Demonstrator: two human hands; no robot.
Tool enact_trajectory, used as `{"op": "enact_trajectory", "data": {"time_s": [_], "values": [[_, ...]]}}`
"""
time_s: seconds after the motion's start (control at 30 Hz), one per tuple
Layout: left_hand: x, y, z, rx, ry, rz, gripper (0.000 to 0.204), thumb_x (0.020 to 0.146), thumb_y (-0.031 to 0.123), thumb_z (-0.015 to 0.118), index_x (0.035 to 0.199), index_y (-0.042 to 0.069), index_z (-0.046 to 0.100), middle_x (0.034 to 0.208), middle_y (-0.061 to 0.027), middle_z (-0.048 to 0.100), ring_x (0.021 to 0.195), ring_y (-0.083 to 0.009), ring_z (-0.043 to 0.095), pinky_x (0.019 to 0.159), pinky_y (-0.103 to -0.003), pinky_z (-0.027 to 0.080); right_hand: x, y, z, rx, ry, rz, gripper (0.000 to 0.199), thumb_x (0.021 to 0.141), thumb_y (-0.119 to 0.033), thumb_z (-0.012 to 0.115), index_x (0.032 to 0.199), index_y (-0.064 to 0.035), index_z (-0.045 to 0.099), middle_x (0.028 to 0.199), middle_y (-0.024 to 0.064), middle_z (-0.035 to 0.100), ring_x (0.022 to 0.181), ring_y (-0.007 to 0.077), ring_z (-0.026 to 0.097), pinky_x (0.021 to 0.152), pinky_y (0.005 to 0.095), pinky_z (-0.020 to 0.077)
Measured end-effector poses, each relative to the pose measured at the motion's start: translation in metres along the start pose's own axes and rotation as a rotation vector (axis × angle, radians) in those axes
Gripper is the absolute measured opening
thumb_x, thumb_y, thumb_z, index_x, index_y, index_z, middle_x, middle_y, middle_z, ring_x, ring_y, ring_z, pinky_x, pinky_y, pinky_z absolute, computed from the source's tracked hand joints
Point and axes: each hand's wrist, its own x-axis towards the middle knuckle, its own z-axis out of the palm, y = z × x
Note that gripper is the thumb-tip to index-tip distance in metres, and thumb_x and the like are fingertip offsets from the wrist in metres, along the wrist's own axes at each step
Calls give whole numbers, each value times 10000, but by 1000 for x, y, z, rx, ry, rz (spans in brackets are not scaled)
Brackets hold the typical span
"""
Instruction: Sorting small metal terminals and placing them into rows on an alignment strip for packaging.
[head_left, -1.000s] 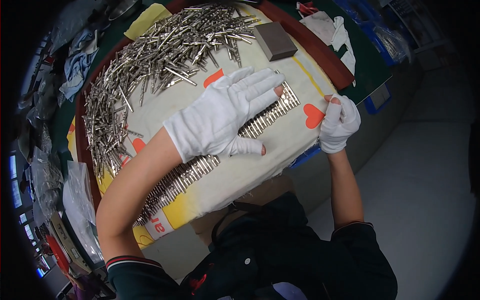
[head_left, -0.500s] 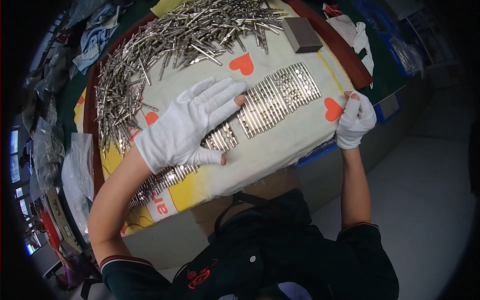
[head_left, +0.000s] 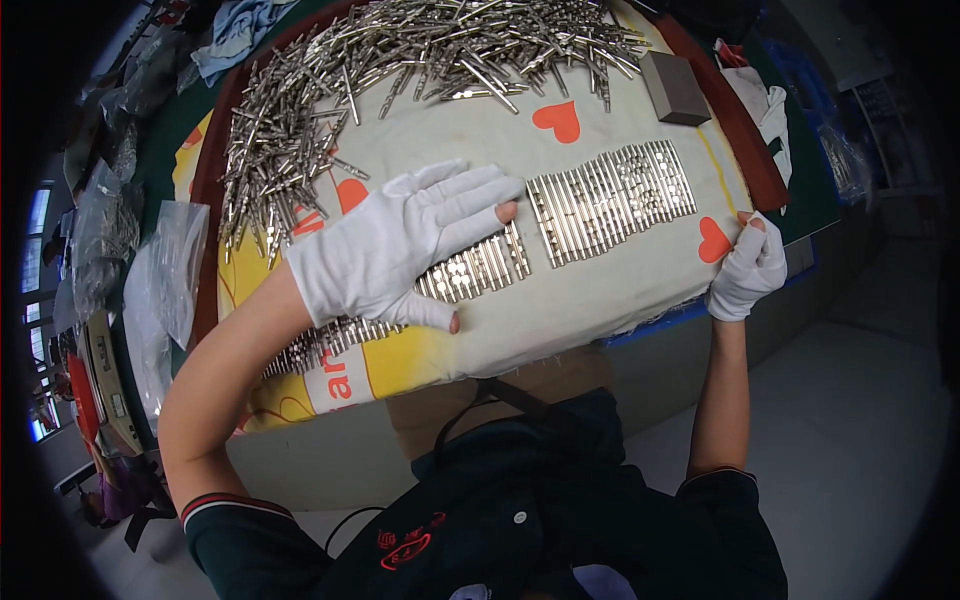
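My left hand (head_left: 415, 240), in a white glove with bare thumb and fingertip showing, lies open and flat over a row of short metal rods (head_left: 460, 277). Its outstretched fingers end just left of a second block of rods (head_left: 610, 200) laid side by side. Part of the left row is hidden beneath the palm. At the right edge of the pale printed cloth (head_left: 590, 300) is my right hand (head_left: 746, 268), also gloved. Its fingers are curled in with thumb and forefinger together; what they grip, if anything, cannot be made out.
A large heap of loose metal rods (head_left: 440, 50) spreads along the far and left sides of the cloth. A grey-brown rectangular block (head_left: 675, 88) stands at the far right. Reddish-brown rails (head_left: 735, 125) border the cloth. Plastic bags (head_left: 165, 265) lie at the left.
The view has shifted, so the table sits further right in it. My left hand has slid slightly left relative to the rods, uncovering more of the left row. My right hand stays curled.
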Motion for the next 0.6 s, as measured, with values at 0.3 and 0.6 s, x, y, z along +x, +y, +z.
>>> {"op": "enact_trajectory", "data": {"time_s": [0.3, 0.6], "values": [[21, 1, 6, 18, 59, 29, 1032, 832, 783, 409, 1527, 42, 224, 1565, -199, 259, 1438, -358, 283, 1175, -504, 210, -1, 2, -2, 8, -42, 22, 243, 960, -122, 539, 850, 34, 689, 726, 74, 671, 610, 122, 560, 572, 266, 422], [33, 1, 11, 54, 123, 30, 994, 848, 764, 412, 1502, 28, 276, 1548, -204, 288, 1432, -367, 291, 1164, -516, 228, -1, 5, -1, 34, -34, 20, 241, 962, -115, 534, 854, 36, 689, 720, 71, 667, 605, 115, 550, 571, 265, 420]]}}
